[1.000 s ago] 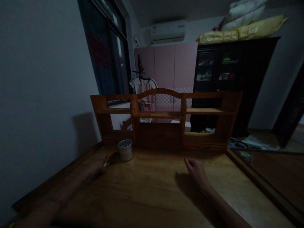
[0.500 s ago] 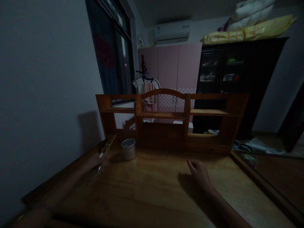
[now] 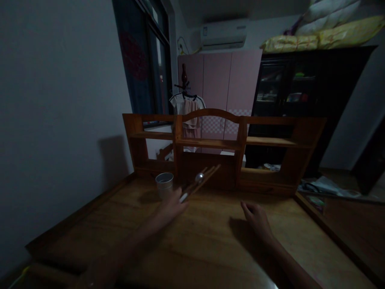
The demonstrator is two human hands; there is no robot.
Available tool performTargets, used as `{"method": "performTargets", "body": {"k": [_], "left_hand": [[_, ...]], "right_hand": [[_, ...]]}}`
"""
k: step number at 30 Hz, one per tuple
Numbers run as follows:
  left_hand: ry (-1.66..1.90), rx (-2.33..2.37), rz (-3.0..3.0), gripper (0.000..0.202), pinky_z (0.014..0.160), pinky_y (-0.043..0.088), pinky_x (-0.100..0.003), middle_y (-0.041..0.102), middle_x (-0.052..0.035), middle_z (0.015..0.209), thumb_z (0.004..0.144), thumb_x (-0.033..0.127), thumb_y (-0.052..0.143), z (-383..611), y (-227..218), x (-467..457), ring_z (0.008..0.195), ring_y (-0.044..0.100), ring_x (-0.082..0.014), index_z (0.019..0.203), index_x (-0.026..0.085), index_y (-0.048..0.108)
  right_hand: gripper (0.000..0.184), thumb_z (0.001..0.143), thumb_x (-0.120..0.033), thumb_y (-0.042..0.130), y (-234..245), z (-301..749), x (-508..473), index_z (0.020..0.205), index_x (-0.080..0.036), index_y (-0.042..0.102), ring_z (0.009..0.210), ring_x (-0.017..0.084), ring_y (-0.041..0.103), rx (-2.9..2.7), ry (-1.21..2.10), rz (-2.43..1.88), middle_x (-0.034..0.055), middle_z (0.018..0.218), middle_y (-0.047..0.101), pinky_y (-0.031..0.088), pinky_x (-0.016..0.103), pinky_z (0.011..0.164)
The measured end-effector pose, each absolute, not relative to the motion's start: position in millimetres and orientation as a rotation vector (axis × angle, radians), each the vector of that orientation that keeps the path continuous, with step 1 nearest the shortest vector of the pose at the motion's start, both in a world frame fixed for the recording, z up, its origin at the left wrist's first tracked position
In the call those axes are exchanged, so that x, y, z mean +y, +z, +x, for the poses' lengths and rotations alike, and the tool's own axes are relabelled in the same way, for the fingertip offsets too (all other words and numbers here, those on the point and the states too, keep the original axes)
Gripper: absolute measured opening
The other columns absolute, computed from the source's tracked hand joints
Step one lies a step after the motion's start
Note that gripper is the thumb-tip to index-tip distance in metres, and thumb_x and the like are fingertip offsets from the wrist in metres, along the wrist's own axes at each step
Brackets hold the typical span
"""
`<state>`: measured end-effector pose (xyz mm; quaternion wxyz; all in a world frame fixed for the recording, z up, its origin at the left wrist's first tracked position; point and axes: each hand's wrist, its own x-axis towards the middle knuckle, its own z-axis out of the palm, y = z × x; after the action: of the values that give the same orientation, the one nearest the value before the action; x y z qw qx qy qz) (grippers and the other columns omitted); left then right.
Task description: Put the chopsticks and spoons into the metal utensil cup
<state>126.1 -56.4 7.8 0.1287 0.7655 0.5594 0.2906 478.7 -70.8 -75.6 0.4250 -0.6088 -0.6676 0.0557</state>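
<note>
My left hand is closed round a small bundle in front of the metal cup. In the bundle are wooden chopsticks and a spoon with a shiny round bowl; a white part shows by the fingers. Their tips point up and to the right, above the tabletop. Just behind my left hand stands the silver cup, upright, its lower part partly covered by the hand. My right hand is curled in a loose fist low over the right side of the table, with nothing visible in it.
The wooden tabletop has a raised edge on the right. Along its back stands a wooden shelf unit. A white wall borders the left side. Plastic bags lie beyond the right back corner.
My left hand has swung right from beside the wall to in front of the cup, carrying the chopsticks and spoon. My right hand is nearly still. The view has shifted slightly.
</note>
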Motion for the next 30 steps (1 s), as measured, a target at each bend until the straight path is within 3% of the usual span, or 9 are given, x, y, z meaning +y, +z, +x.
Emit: {"method": "performTargets", "body": {"k": [4, 6, 12, 16, 20, 25, 30], "left_hand": [[0.517, 1.423, 2.476, 0.053, 0.073, 0.045, -0.032, 0.068, -0.0101, 0.106, 0.076, 0.025, 0.055, 163, -31, -43, 0.093, 0.064, -0.0265, 0.129, 0.023, 0.053], [0.429, 1.424, 2.540, 0.058, 0.077, 0.045, -0.034, 0.067, -0.0135, 0.111, 0.077, 0.022, 0.054, 167, -41, -27, 0.099, 0.064, -0.0292, 0.135, 0.022, 0.049], [0.331, 1.436, 2.601, 0.065, 0.084, 0.045, -0.035, 0.066, -0.0116, 0.118, 0.079, 0.021, 0.053, 148, -49, 11, 0.106, 0.062, -0.0296, 0.142, 0.025, 0.040], [0.360, 1.456, 2.671, 0.059, 0.085, 0.044, -0.034, 0.064, -0.0093, 0.121, 0.085, 0.022, 0.051, 141, -57, 15, 0.108, 0.061, -0.0271, 0.142, 0.027, 0.039], [0.357, 1.456, 2.716, 0.055, 0.079, 0.045, -0.032, 0.067, -0.0074, 0.115, 0.086, 0.032, 0.058, 144, -63, 9, 0.101, 0.065, -0.0272, 0.138, 0.029, 0.042], [0.333, 1.467, 2.693, 0.076, 0.078, 0.046, -0.033, 0.069, -0.0089, 0.110, 0.075, 0.066, 0.062, 146, -57, 3, 0.098, 0.066, -0.0299, 0.138, 0.027, 0.042], [0.296, 1.519, 2.662, 0.077, 0.079, 0.046, -0.034, 0.070, -0.0098, 0.106, 0.075, 0.069, 0.059, 144, -54, 0, 0.097, 0.066, -0.0306, 0.137, 0.025, 0.044]], "right_hand": [[0.059, 0.096, -0.054, 0.037, -75, 481, -70, 0.054, -0.014, 0.051, 0.049, 0.015, 0.046, -1.666, 0.113, -1.522, 0.0025, 0.051, 0.047, 0.023, 0.026, 0.051], [0.060, 0.096, -0.053, 0.036, -76, 482, -69, 0.054, -0.014, 0.051, 0.049, 0.014, 0.044, -1.661, 0.106, -1.525, 0.0024, 0.051, 0.046, 0.022, 0.027, 0.051], [0.057, 0.096, -0.053, 0.038, -79, 480, -67, 0.054, -0.014, 0.047, 0.051, 0.013, 0.044, -1.645, 0.158, -1.533, 0.0008, 0.052, 0.045, 0.022, 0.027, 0.052], [0.055, 0.096, -0.053, 0.039, -82, 475, -67, 0.057, -0.016, 0.042, 0.052, 0.013, 0.043, -1.669, 0.238, -1.542, -0.0006, 0.053, 0.042, 0.021, 0.026, 0.052], [0.053, 0.097, -0.053, 0.037, -81, 470, -67, 0.059, -0.016, 0.043, 0.055, 0.013, 0.045, -1.702, 0.310, -1.566, -0.0003, 0.056, 0.043, 0.022, 0.026, 0.053], [0.053, 0.096, -0.053, 0.038, -77, 465, -68, 0.059, -0.016, 0.042, 0.055, 0.013, 0.042, -1.718, 0.342, -1.579, -0.0006, 0.056, 0.041, 0.023, 0.025, 0.053], [0.054, 0.095, -0.056, 0.039, -74, 464, -70, 0.058, -0.017, 0.037, 0.053, 0.012, 0.036, -1.711, 0.347, -1.589, -0.0016, 0.056, 0.032, 0.020, 0.026, 0.052]]}}
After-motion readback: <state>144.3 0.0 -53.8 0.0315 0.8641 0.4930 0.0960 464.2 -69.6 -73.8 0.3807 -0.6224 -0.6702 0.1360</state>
